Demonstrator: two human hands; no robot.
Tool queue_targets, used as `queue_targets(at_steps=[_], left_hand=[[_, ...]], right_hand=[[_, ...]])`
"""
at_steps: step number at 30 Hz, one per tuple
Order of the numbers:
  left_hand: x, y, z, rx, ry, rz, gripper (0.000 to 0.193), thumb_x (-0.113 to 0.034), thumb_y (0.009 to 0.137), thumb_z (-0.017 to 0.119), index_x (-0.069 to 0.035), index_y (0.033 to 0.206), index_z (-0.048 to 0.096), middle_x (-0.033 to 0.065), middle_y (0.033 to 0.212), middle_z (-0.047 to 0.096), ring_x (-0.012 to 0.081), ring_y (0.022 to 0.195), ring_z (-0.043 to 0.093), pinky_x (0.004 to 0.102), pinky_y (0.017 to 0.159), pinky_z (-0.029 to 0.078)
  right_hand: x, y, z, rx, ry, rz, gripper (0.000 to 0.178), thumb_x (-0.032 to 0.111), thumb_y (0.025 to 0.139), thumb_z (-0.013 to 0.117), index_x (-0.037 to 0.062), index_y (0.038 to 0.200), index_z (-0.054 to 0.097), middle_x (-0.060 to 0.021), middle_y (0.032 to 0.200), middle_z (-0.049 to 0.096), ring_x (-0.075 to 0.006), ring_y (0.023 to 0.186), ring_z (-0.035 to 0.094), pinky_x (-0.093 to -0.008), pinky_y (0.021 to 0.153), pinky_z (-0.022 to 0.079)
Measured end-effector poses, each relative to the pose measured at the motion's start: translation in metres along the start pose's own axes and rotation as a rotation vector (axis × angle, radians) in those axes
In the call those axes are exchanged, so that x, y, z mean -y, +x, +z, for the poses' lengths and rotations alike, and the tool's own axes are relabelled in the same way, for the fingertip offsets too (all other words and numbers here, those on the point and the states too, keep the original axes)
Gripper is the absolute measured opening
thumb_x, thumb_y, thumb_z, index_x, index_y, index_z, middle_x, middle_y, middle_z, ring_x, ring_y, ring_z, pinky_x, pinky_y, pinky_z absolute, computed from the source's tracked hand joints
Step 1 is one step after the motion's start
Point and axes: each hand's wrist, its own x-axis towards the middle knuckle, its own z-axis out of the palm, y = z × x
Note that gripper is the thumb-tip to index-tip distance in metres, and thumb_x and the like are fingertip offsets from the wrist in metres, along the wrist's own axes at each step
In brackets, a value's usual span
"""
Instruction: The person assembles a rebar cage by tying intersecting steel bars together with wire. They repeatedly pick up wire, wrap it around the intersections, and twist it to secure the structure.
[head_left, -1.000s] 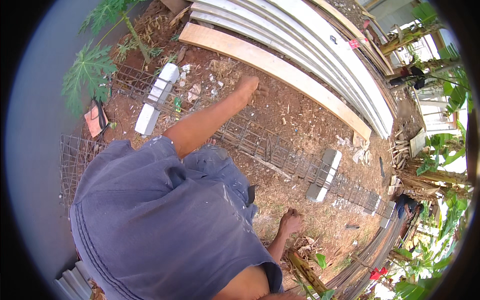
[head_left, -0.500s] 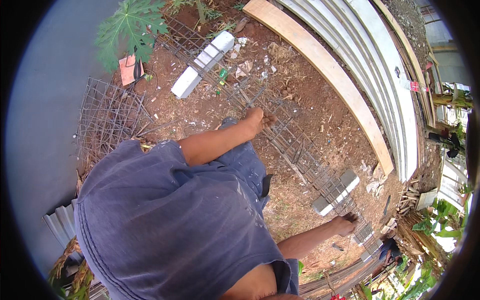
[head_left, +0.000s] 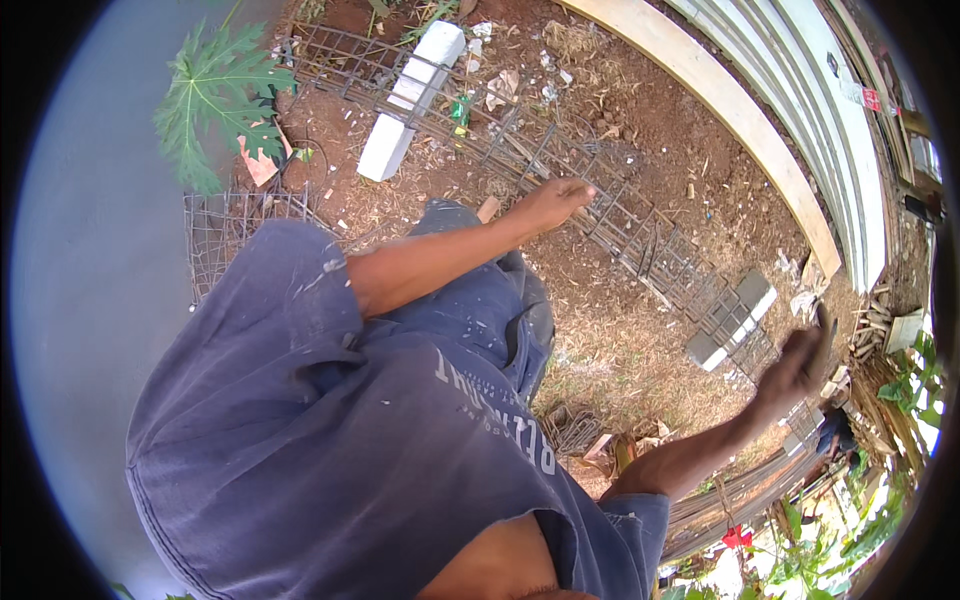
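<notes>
A long rebar cage [head_left: 640, 235], made of rods with square ties, runs diagonally from the upper left to the lower right. My left hand [head_left: 560, 203] is closed at the cage's near side, fingers curled; whatever lies in them is hidden. Farther right, my right hand [head_left: 795, 368] is raised beside the cage's far right part and smeared by motion. A dark, thin shape shows just above its fingers, and I cannot tell if the hand touches it. Two white blocks carry the cage, one at the upper left [head_left: 388, 148] and another at the right [head_left: 708, 352].
A pale plank [head_left: 740, 100] and several long white boards [head_left: 850, 170] curve along the right. Rebar mesh [head_left: 215, 235] stands by the grey wall [head_left: 100, 250], below a large green leaf [head_left: 215, 100]. A green crushed bottle [head_left: 460, 113] lies on the soil under the cage.
My view has shifted, so the cage appears farther right. The right hand has lifted from low over the cage and come closer. The left hand stays closed at the cage.
</notes>
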Motion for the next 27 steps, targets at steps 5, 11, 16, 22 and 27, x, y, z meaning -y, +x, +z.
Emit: queue_targets(at_steps=[5, 11, 16, 22, 27], left_hand=[[-0.037, -0.031, -0.004, -0.266, -0.935, 0.093, 0.056, -0.048, 0.101, 0.040, 0.003, 0.123, 0.052, 0.0184, 0.106, 0.064, 0.0222, 0.081, 0.063, 0.0372, 0.077, 0.050], [0.004, -0.025, -0.103, -0.678, -0.761, 0.171, 0.027, -0.027, 0.104, 0.040, -0.006, 0.095, 0.054, -0.0024, 0.061, 0.043, 0.0097, 0.046, 0.038, 0.0240, 0.039, 0.032], [0.020, -0.041, -0.118, -0.518, -0.736, 0.145, 0.030, -0.028, 0.104, 0.035, -0.006, 0.095, 0.053, -0.0025, 0.063, 0.041, 0.0086, 0.045, 0.032, 0.0256, 0.039, 0.028], [0.025, -0.031, -0.086, -0.321, -0.549, 0.112, 0.022, -0.019, 0.101, 0.040, -0.003, 0.098, 0.056, -0.0019, 0.060, 0.041, 0.0082, 0.044, 0.033, 0.0251, 0.039, 0.027], [0.023, 0.016, -0.065, -0.382, -0.520, 0.178, 0.021, -0.016, 0.102, 0.038, -0.004, 0.114, 0.051, -0.0012, 0.062, 0.042, 0.0078, 0.045, 0.033, 0.0248, 0.039, 0.028]], right_hand=[[0.053, -0.104, 0.133, 0.788, -0.075, 0.129, 0.029, 0.012, 0.094, 0.056, 0.0129, 0.121, 0.066, -0.0165, 0.082, 0.071, -0.0279, 0.055, 0.064, -0.0421, 0.055, 0.051], [0.129, -0.250, 0.167, 0.646, 0.276, 0.528, 0.023, 0.018, 0.096, 0.057, 0.0044, 0.112, 0.066, -0.0137, 0.070, 0.058, -0.0228, 0.061, 0.055, -0.0357, 0.057, 0.045], [0.158, -0.369, 0.143, 0.475, 0.559, 0.918, 0.031, 0.028, 0.098, 0.057, -0.0013, 0.093, 0.067, -0.0003, 0.063, 0.052, -0.0080, 0.060, 0.046, -0.0285, 0.053, 0.037], [0.142, -0.415, 0.161, 0.523, 0.390, 1.004, 0.046, 0.038, 0.094, 0.060, -0.0019, 0.073, 0.068, -0.0090, 0.057, 0.061, -0.0126, 0.055, 0.054, -0.0320, 0.054, 0.043], [0.077, -0.402, 0.200, 0.551, 0.381, 1.007, 0.049, 0.037, 0.097, 0.058, -0.0014, 0.067, 0.063, -0.0016, 0.057, 0.055, -0.0080, 0.055, 0.045, -0.0298, 0.052, 0.036]])
